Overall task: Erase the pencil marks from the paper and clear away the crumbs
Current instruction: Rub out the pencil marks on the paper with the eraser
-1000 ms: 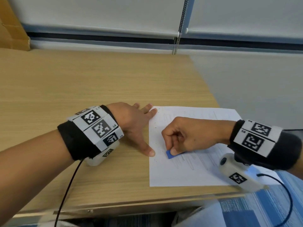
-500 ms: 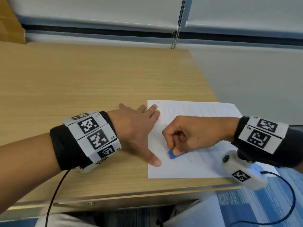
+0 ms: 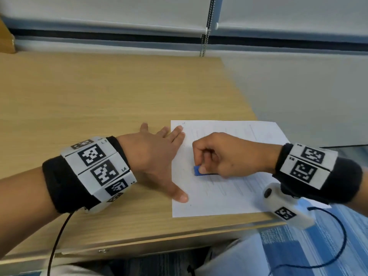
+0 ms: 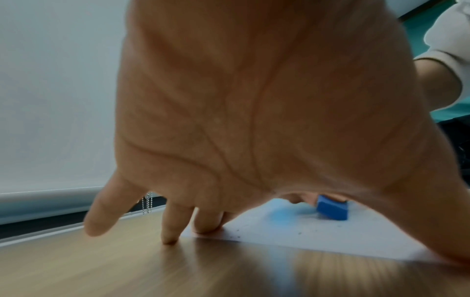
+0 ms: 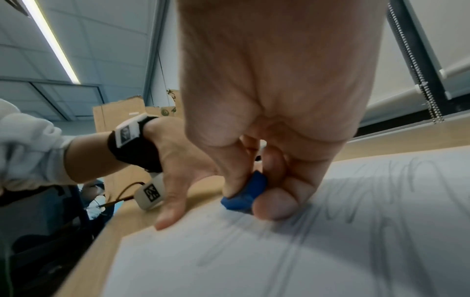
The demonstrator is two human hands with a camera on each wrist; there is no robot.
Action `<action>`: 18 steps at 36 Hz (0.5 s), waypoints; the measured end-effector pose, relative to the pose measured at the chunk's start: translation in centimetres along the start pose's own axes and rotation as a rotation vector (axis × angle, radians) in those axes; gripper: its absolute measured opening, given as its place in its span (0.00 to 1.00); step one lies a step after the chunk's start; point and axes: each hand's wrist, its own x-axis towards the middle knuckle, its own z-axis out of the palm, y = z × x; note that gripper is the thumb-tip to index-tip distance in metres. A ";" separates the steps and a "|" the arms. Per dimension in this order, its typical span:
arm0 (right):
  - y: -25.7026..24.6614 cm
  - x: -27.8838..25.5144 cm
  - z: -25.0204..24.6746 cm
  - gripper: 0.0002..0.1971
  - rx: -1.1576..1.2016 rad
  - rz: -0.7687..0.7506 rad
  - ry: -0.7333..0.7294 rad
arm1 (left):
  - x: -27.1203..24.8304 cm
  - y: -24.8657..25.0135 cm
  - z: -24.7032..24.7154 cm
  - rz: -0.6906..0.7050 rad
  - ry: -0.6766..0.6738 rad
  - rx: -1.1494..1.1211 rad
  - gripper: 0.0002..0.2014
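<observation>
A white sheet of paper (image 3: 229,198) with faint pencil scribbles (image 5: 356,203) lies at the desk's front right corner. My right hand (image 3: 225,156) pinches a small blue eraser (image 3: 198,171) and holds it down on the sheet's left part. The eraser (image 5: 245,194) sits between thumb and curled fingers in the right wrist view. My left hand (image 3: 159,156) lies flat with spread fingers, thumb and fingertips pressing the paper's left edge. In the left wrist view the eraser (image 4: 331,209) shows under my palm, with dark crumbs (image 4: 300,233) scattered on the sheet.
The wooden desk (image 3: 99,106) stretches left and back. Its front edge runs just below the paper. A roller blind with a bead chain (image 3: 206,36) hangs behind. A cardboard box corner (image 3: 7,38) stands at the far left. Blue striped floor (image 3: 298,246) lies beyond the desk's right edge.
My left hand slid forward along the paper's left edge and spread wider. The right hand with the eraser shifted slightly up the sheet. The head view tilted down a little.
</observation>
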 end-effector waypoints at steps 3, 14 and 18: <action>0.0 -0.6 0.0 0.06 0.062 0.008 -0.142 | 0.0 0.0 0.0 0.006 0.003 -0.006 0.73; 1.1 6.3 -4.1 0.04 -0.026 0.154 0.190 | 0.2 -0.5 0.5 0.033 0.034 -0.048 0.74; 1.5 6.9 -4.4 0.01 -0.015 0.151 0.265 | 0.2 -0.5 0.5 0.034 0.036 -0.045 0.74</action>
